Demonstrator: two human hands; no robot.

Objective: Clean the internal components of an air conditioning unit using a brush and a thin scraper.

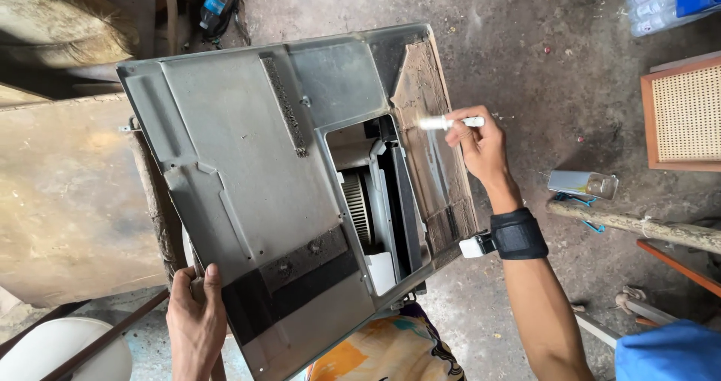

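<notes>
Housing (255,171): grey sheet-metal appliance casing, large and flat-sided, propped tilted over the person's lap, its long axis running from upper left to lower right in the head view; black foam strips on the face, a rectangular opening near the middle showing a ribbed blower wheel (357,208) inside. Along the casing's right edge, a dusty brown insulation panel (432,133), long axis running from the top edge downward. Left hand (195,317): grip closed on the casing's lower left edge, thumb lying on the metal face, steadying the piece from below. Right hand (481,144): fingers closed around a small white-handled brush (451,123); wrist carries a black strap (518,234) with a small white unit attached. Brush lies roughly horizontal, handle in the fingers at right, blurred working end pointing left and touching the upper part of the brown panel. Panel lies immediately left of the right hand, which is by far the nearer of the two; the left hand sits well apart at the opposite corner. Surroundings: dirt floor (541,58), plastic bottles at upper right, cane-panelled wooden frame (683,114) at right, small metal tin (582,183) beside a wooden stick.
</notes>
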